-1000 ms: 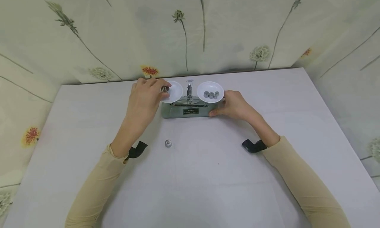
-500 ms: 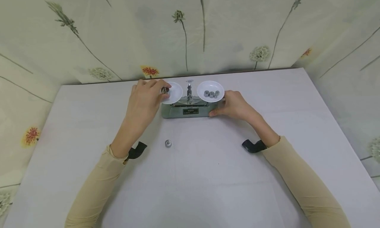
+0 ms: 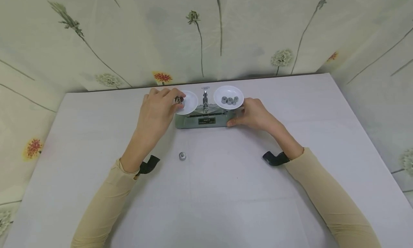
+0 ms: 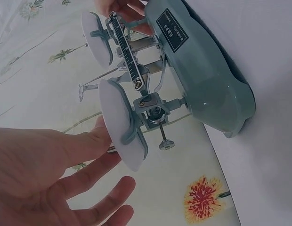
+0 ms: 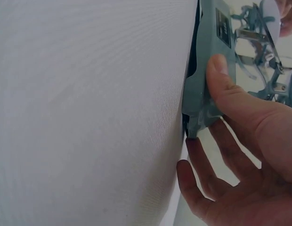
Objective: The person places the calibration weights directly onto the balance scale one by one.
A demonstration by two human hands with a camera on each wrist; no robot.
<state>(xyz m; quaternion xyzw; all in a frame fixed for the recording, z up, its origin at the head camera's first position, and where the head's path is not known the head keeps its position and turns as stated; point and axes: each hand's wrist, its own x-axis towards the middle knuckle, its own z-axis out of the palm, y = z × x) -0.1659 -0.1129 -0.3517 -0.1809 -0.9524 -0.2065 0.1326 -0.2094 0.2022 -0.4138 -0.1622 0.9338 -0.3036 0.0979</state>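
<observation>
A green balance scale (image 3: 193, 123) with two white pans stands near the table's back edge. My left hand (image 3: 156, 110) pinches a small shiny metal weight (image 3: 179, 99) between thumb and fingers at the left pan (image 3: 190, 103). In the left wrist view that pan (image 4: 120, 127) hides most of the weight. Several silver weights sit on the right pan (image 3: 228, 91), which is higher than the left one. My right hand (image 3: 256, 114) grips the right end of the base; the right wrist view shows its thumb (image 5: 222, 77) on the front face.
One more silver weight (image 3: 182, 156) stands on the white tabletop (image 3: 219, 190), in front of the scale. A flower-patterned cloth (image 3: 238, 33) hangs behind the table. Black wrist mounts (image 3: 149, 164) stick out from both sleeves.
The left pan has sunk slightly and the right pan with its weights has risen. Both hands keep nearly the same places, the left one still pinching the metal weight.
</observation>
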